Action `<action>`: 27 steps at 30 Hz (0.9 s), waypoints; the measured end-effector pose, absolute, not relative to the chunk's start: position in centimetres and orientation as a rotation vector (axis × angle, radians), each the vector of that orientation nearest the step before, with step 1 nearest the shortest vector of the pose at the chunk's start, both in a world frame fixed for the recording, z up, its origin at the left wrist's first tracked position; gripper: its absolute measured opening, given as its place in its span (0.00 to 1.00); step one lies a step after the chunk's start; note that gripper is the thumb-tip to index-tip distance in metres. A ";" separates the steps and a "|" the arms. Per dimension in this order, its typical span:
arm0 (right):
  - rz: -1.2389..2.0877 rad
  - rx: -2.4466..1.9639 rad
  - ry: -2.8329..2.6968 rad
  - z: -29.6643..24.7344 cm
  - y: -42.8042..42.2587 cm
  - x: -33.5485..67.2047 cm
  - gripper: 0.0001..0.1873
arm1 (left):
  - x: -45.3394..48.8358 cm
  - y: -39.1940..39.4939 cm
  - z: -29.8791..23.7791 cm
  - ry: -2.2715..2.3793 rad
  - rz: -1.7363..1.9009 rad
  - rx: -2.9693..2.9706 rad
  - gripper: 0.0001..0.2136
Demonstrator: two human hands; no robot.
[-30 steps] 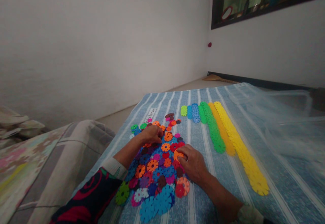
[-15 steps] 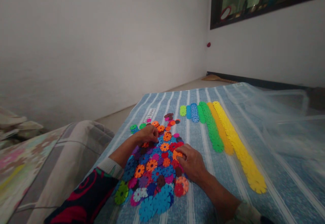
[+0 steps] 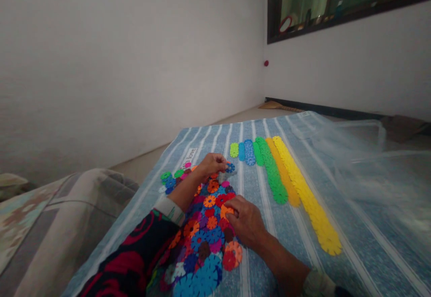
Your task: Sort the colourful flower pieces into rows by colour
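Note:
A pile of notched plastic snowflake discs (image 3: pixel 198 239) in blue, orange, red, purple and other colours lies on a striped blue cloth. My left hand (image 3: pixel 213 164) reaches over the far right part of the pile, fingers pinched on a blue snowflake disc (image 3: pixel 230 167). At the pile's right edge, my right hand (image 3: pixel 247 220) is closed, with an orange snowflake disc (image 3: pixel 226 211) between thumb and index finger. To the right, overlapping discs lie in colour rows, among them a long yellow row (image 3: pixel 308 194), an orange row (image 3: pixel 284 178) and a green row (image 3: pixel 272 171).
A clear plastic container (image 3: pixel 384 171) stands on the cloth (image 3: pixel 259 225) at the right. Grey-striped bedding (image 3: pixel 97 207) is bunched at the left. A white wall (image 3: pixel 134 63) rises behind, and a broom-like object (image 3: pixel 274 105) lies near the corner.
My left hand has moved right and away from me across the pile, and a blue disc now shows at its fingertips. My right hand stays by the orange disc. The view has shifted slightly right.

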State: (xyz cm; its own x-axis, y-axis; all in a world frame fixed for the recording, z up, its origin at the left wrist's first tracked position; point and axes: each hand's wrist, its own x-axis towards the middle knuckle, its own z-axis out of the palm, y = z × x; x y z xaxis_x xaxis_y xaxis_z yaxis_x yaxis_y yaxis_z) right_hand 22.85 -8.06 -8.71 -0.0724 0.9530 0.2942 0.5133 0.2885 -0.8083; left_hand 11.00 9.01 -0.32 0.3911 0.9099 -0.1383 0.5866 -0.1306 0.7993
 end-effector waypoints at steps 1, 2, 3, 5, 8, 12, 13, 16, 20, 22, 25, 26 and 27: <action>0.656 -1.337 -1.715 -8.7 -8.0 22.9 0.15 | 12.4 9.3 -0.9 1.296 0.533 1.810 0.05; 0.658 -1.333 -1.715 -8.7 -8.0 22.9 0.15 | 13.6 9.7 -1.5 1.296 0.562 1.799 0.04; 0.659 -1.333 -1.711 -8.7 -8.0 22.8 0.15 | 14.7 10.0 -2.0 1.301 0.594 1.795 0.04; 0.663 -1.340 -1.703 -8.6 -8.0 22.8 0.15 | 16.5 10.5 -2.9 1.296 0.624 1.799 0.04; 0.663 -1.344 -1.695 -8.6 -8.0 22.7 0.16 | 18.2 11.0 -3.7 1.285 0.636 1.804 0.05; 0.661 -1.344 -1.686 -8.6 -8.0 22.7 0.16 | 19.1 11.3 -4.2 1.284 0.644 1.799 0.04; 0.658 -1.340 -1.683 -8.5 -8.0 22.7 0.16 | 19.2 11.4 -4.3 1.285 0.649 1.799 0.03; 0.651 -1.328 -1.687 -8.5 -8.0 22.7 0.16 | 19.3 11.6 -4.7 1.291 0.668 1.808 0.02; 0.652 -1.344 -1.702 -8.5 -8.0 22.7 0.15 | 19.3 11.9 -5.0 1.300 0.697 1.841 0.03; 0.658 -1.356 -1.704 -8.6 -8.0 22.7 0.14 | 19.3 11.9 -5.0 1.303 0.711 1.862 0.05; 0.663 -1.357 -1.696 -8.6 -8.0 22.7 0.15 | 18.8 12.0 -4.7 1.319 0.722 1.893 0.09; 0.661 -1.352 -1.694 -8.7 -8.0 22.7 0.15 | 18.4 12.1 -4.5 1.331 0.719 1.904 0.09; 0.658 -1.346 -1.694 -8.7 -8.0 22.7 0.15 | 17.9 12.2 -4.2 1.345 0.709 1.916 0.10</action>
State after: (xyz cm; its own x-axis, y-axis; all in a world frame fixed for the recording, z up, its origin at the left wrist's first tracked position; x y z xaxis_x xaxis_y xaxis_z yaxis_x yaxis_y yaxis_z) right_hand 22.67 -8.05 -8.71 -0.0571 0.9541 0.2939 0.5053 0.2815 -0.8158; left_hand 17.90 12.17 -4.22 0.3168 0.9472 0.0487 0.5758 -0.2329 0.7837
